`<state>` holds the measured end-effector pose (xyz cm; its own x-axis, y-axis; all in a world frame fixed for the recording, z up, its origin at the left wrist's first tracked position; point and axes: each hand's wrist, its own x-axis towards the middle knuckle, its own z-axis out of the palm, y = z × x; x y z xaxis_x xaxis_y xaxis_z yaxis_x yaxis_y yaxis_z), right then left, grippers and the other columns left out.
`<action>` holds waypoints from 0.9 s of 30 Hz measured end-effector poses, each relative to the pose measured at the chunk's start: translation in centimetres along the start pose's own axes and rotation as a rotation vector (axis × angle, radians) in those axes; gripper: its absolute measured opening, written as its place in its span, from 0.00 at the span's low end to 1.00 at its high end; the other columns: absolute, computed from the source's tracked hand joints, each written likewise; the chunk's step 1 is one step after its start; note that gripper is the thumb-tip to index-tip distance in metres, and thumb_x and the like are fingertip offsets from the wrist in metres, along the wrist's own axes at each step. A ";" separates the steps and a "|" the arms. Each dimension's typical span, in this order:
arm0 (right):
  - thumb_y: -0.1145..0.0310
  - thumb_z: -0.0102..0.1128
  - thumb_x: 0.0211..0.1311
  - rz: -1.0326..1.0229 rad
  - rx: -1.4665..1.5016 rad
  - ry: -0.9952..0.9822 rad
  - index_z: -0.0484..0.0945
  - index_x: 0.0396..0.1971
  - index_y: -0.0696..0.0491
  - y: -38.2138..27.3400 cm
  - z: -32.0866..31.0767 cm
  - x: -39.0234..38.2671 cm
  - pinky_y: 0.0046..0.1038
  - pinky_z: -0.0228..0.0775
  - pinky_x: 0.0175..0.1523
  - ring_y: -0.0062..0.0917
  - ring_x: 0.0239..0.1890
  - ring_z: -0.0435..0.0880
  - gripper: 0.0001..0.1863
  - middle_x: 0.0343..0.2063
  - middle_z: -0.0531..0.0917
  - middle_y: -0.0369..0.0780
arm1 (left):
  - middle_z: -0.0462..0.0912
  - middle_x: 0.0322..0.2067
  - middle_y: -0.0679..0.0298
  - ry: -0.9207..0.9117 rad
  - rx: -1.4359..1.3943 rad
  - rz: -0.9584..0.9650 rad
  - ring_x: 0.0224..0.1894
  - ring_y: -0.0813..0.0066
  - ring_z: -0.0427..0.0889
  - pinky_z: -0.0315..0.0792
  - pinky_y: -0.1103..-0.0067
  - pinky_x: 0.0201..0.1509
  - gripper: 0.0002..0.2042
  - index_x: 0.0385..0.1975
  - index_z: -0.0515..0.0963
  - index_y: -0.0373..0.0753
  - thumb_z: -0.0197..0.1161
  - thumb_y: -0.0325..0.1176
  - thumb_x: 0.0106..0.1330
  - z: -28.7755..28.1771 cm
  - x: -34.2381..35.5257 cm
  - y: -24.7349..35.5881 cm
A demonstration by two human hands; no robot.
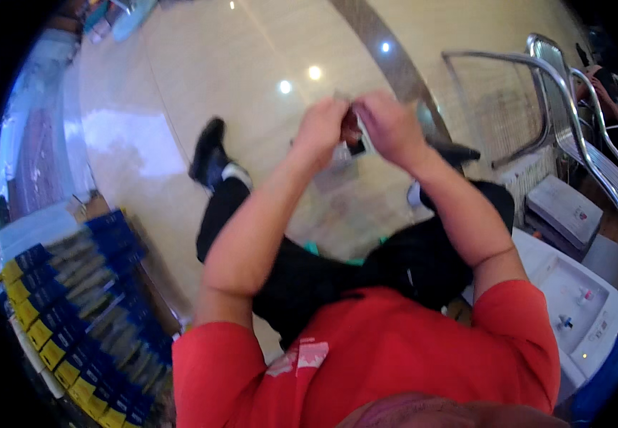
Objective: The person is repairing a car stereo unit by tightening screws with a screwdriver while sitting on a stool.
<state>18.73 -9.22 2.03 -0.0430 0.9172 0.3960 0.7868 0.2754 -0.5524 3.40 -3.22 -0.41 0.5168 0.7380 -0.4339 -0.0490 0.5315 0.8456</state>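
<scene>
My left hand (323, 127) and my right hand (391, 128) are raised in front of me, almost touching, with their fingers pinched. Between them is a small reddish-brown thing (350, 130), perhaps in a see-through wrapper; blur and my fingers hide its kind. A pale piece with a dark patch (356, 147) shows just below it. Whether that piece is attached to the reddish-brown thing I cannot tell.
Shiny beige floor tiles (237, 57) with a dark stripe spread ahead. Rows of blue and yellow packages (73, 307) stand at the left. A metal-framed chair (573, 107), with a person by it, and a white water dispenser (573, 299) are at the right.
</scene>
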 end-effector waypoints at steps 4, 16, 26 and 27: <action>0.69 0.61 0.66 0.171 0.135 0.003 0.81 0.37 0.57 -0.4 -0.3 0.6 0.39 0.75 0.42 0.44 0.36 0.83 0.07 0.33 0.84 0.48 | 0.83 0.27 0.60 0.156 0.310 0.096 0.30 0.72 0.82 0.76 0.76 0.36 0.16 0.34 0.78 0.33 0.54 0.42 0.74 -0.5 0.0 2.9; 0.65 0.61 0.65 0.484 0.007 -0.696 0.82 0.37 0.58 5.6 10.9 -7.2 0.38 0.75 0.47 0.43 0.39 0.85 0.10 0.34 0.86 0.49 | 0.84 0.32 0.54 0.307 0.308 0.335 0.31 0.70 0.84 0.78 0.74 0.37 0.17 0.48 0.77 0.29 0.61 0.37 0.68 -2.7 1.4 4.8; 0.63 0.59 0.66 0.484 -0.086 -0.817 0.84 0.39 0.56 6.9 14.1 -9.4 0.44 0.76 0.51 0.47 0.43 0.85 0.12 0.38 0.86 0.51 | 0.85 0.30 0.52 0.284 0.412 0.337 0.31 0.66 0.85 0.78 0.71 0.39 0.19 0.50 0.77 0.30 0.61 0.39 0.68 -3.1 0.1 5.5; 0.63 0.59 0.66 0.479 -0.090 -0.822 0.84 0.39 0.56 6.9 14.3 -9.5 0.44 0.76 0.51 0.47 0.43 0.85 0.12 0.38 0.86 0.51 | 0.85 0.30 0.52 0.285 0.425 0.336 0.31 0.66 0.85 0.78 0.71 0.39 0.19 0.50 0.77 0.30 0.61 0.39 0.68 -3.2 0.0 5.5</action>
<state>15.80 -11.87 -16.04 -0.0960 0.8516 -0.5154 0.8759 -0.1737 -0.4502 0.43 1.08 3.26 0.2808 0.9498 -0.1383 0.2058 0.0811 0.9752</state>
